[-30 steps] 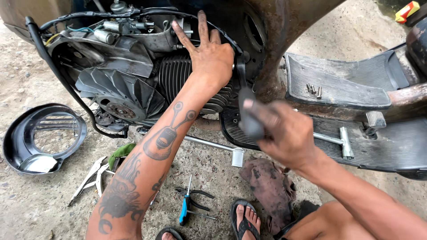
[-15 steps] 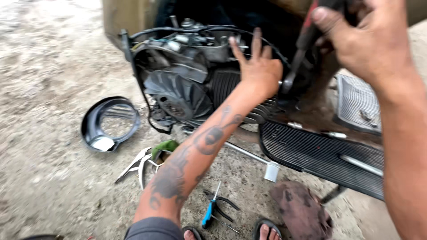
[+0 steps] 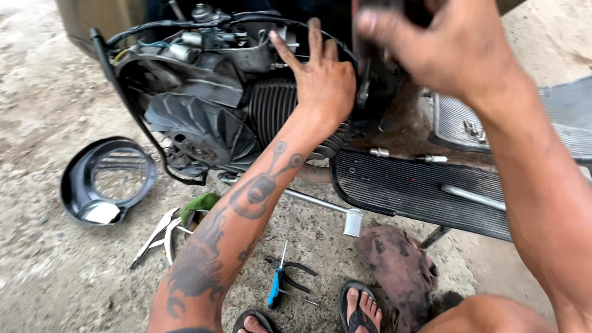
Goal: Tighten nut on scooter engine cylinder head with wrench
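A scooter's engine lies exposed, with a dark finned cylinder and a black fan. My left hand rests flat against the right end of the cylinder, fingers spread, holding nothing. My right hand is raised at the top of the view and blurred. Its fingers are closed on a dark long tool that hangs down just right of my left hand.
The ribbed black footboard carries loose metal sockets and a bar. On the gravel lie a round black cover, locking pliers, a green rag, a blue-handled screwdriver, a T-wrench and a brown rag. My sandalled foot is at the bottom.
My right hand has risen from beside the footboard to the top of the view, carrying the dark tool. My left hand stays on the cylinder. The camera has moved closer.
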